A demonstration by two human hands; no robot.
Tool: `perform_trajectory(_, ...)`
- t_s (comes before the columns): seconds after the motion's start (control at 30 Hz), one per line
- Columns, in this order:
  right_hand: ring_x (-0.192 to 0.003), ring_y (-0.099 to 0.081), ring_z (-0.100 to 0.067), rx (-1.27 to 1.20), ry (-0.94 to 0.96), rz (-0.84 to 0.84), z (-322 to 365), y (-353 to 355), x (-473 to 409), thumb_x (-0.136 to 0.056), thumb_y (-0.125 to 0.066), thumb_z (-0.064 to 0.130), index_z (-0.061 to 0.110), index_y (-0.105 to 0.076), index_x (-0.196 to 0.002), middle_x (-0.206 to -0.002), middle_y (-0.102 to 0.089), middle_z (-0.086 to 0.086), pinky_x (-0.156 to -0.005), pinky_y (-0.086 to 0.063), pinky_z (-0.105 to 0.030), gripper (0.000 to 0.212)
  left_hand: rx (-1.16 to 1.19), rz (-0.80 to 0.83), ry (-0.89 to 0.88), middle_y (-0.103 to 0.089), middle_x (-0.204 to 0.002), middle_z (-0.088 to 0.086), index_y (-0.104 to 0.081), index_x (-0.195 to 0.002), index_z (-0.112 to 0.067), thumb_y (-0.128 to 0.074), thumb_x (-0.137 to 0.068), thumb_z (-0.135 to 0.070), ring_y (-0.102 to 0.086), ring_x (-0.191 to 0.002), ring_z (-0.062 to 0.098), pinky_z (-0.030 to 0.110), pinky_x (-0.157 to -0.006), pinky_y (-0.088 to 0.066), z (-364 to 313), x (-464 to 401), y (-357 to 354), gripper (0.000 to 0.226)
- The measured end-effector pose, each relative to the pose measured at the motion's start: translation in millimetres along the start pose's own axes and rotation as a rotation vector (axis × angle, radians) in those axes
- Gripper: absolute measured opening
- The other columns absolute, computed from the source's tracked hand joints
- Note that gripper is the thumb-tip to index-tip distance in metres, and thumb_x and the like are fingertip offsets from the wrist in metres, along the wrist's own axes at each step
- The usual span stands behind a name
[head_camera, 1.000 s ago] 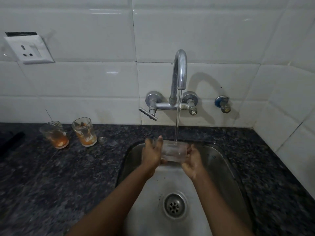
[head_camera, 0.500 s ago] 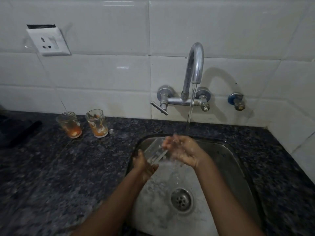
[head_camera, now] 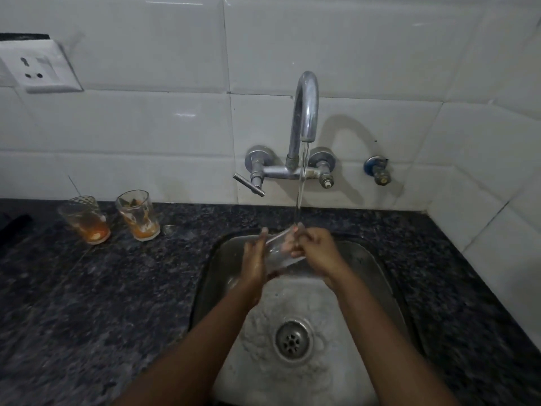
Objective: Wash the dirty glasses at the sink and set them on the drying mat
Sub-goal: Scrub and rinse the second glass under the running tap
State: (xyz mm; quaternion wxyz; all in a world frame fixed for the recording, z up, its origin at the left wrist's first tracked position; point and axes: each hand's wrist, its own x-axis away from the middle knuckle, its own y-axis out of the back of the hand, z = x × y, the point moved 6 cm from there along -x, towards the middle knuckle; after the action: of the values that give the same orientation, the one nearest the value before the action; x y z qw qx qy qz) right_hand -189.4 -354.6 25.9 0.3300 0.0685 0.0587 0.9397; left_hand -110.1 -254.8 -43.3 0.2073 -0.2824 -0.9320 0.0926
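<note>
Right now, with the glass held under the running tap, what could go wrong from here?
1. The clear glass is wet and held tilted between the left hand and right hand over the steel sink; it could slip and crack.
2. The two dirty glasses stand beside the sink on the dark counter; a reaching arm might knock them over.
3. No drying mat is in view, so a wet carry may be needed.

Dark granite counter (head_camera: 87, 303) with two dirty glasses (head_camera: 137, 215)

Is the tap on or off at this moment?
On. A stream of water falls from the tap spout onto the glass held over the sink.
</note>
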Motion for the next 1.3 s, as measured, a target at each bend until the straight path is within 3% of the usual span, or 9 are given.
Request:
perform_trajectory(0.07,-0.050,-0.065,-0.009,-0.126,-0.145,-0.076,0,-4,-5,-0.099,-0.041,0.028,0.004,-0.063,-0.078,-0.071,-0.072,-0.005,-0.044,-0.046,-0.012,0.038,-0.119,-0.083,-0.184,-0.064,-0.109,0.009,-0.055,-0.107,-0.029,-0.047,-0.092,-0.043,-0.064,-0.092,0.022,0.038,-0.071,-0.056,-6,0,0,0.021)
perform_trajectory(0.23,-0.077,-0.067,-0.027,0.591,0.501,0.116,24,-22,16,-0.097,-0.040,0.019,0.006,-0.059,-0.096,-0.087,-0.070,-0.012,-0.067,-0.051,-0.037,0.022,0.107,0.237,0.358,-0.068,-0.061,0.008,-0.060,-0.085,-0.007,-0.027,-0.096,-0.033,-0.059,-0.048,0.018,0.020,-0.039,-0.042,-18,-12,4,0.044)
perform_trajectory(0.4,-0.072,-0.068,-0.024,0.004,0.086,-0.191,21,-9,-9,-0.100,-0.039,0.027,0.012,-0.063,-0.082,-0.085,-0.071,-0.015,-0.058,-0.053,-0.029,0.033,0.009,0.088,-0.098,-0.068,-0.096,0.012,-0.058,-0.109,-0.018,-0.039,-0.093,-0.050,-0.062,-0.078,0.023,0.027,-0.059,-0.045,-16,-8,-7,0.040)
perform_trajectory(0.57,-0.083,-0.064,-0.014,0.478,0.460,0.329,12,-25,17,-0.092,-0.054,0.010,0.009,-0.060,-0.097,-0.093,-0.068,-0.006,-0.067,-0.050,-0.021,0.008,0.012,0.209,0.304,-0.062,-0.056,0.011,-0.057,-0.079,-0.005,-0.028,-0.097,-0.047,-0.052,-0.032,0.013,0.012,-0.029,-0.034,-33,-8,9,0.054)
perform_trajectory(0.77,-0.067,-0.068,-0.008,-0.246,-0.017,0.051,2,-29,2,-0.097,-0.048,0.019,0.014,-0.063,-0.096,-0.085,-0.071,-0.004,-0.054,-0.050,-0.023,0.016,0.067,0.213,-0.020,-0.064,-0.117,0.021,-0.052,-0.125,-0.005,-0.035,-0.095,-0.048,-0.063,-0.098,0.031,0.032,-0.068,-0.055,-9,-8,-9,0.055)
perform_trajectory(1.0,-0.132,-0.041,-0.024,1.520,0.689,0.331,-6,-23,14,-0.096,-0.039,0.029,0.028,-0.034,-0.142,-0.150,-0.036,-0.003,-0.104,-0.037,-0.038,0.046,-0.328,0.385,0.161,-0.069,-0.067,0.004,-0.061,-0.095,-0.009,-0.053,-0.084,-0.058,-0.062,-0.056,0.014,0.025,-0.053,-0.053,-32,-15,-2,0.050)
perform_trajectory(1.13,-0.128,-0.046,-0.025,0.629,0.191,0.505,-8,-29,10,-0.098,-0.043,0.025,0.021,-0.046,-0.135,-0.141,-0.049,-0.006,-0.108,-0.037,-0.046,0.037,-0.196,0.387,0.085,-0.064,-0.114,0.013,-0.056,-0.124,-0.017,-0.046,-0.087,-0.059,-0.060,-0.107,0.031,0.047,-0.096,-0.046,-29,-22,-5,0.057)
perform_trajectory(1.23,-0.110,-0.062,-0.010,-0.256,-0.105,0.517,-5,-33,18,-0.093,-0.049,0.023,0.029,-0.066,-0.110,-0.116,-0.068,0.006,-0.093,-0.050,-0.027,0.024,-0.134,0.254,-0.107,-0.067,-0.105,0.009,-0.062,-0.111,-0.016,-0.052,-0.091,-0.039,-0.063,-0.096,0.028,0.034,-0.080,-0.055,-33,-24,0,0.032)
perform_trajectory(1.3,-0.108,-0.062,-0.002,-0.014,0.094,0.467,-3,-35,23,-0.095,-0.049,0.019,0.030,-0.064,-0.110,-0.117,-0.065,0.010,-0.087,-0.049,-0.016,0.024,-0.227,0.126,-0.231,-0.066,-0.093,0.006,-0.062,-0.104,-0.014,-0.049,-0.095,-0.022,-0.061,-0.087,0.024,0.016,-0.061,-0.054,-42,-26,5,0.017)
